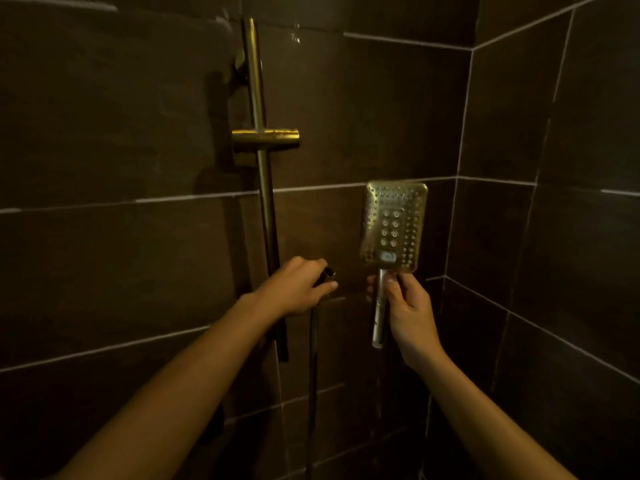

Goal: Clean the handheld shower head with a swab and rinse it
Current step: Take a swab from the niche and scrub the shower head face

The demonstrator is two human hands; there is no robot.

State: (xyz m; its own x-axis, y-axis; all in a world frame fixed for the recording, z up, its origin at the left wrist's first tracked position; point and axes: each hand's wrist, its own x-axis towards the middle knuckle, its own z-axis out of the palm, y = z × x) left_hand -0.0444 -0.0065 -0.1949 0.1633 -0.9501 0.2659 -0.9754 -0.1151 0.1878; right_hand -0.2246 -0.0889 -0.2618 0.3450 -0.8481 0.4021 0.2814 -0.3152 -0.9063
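Observation:
A brass, square handheld shower head [394,226] stands upright with its nozzle face towards me. My right hand [407,308] grips its handle just below the head. To the left, my left hand [299,289] is closed around a dark knob or lever [327,276] on the wall. From under that hand a dark hose [312,382] hangs straight down. No swab is visible, and I see no water flowing.
A brass slide rail [265,188] runs down the dark tiled wall, with an empty holder bracket [266,136] on it above my left hand. The corner of the tiled walls [460,168] lies right of the shower head.

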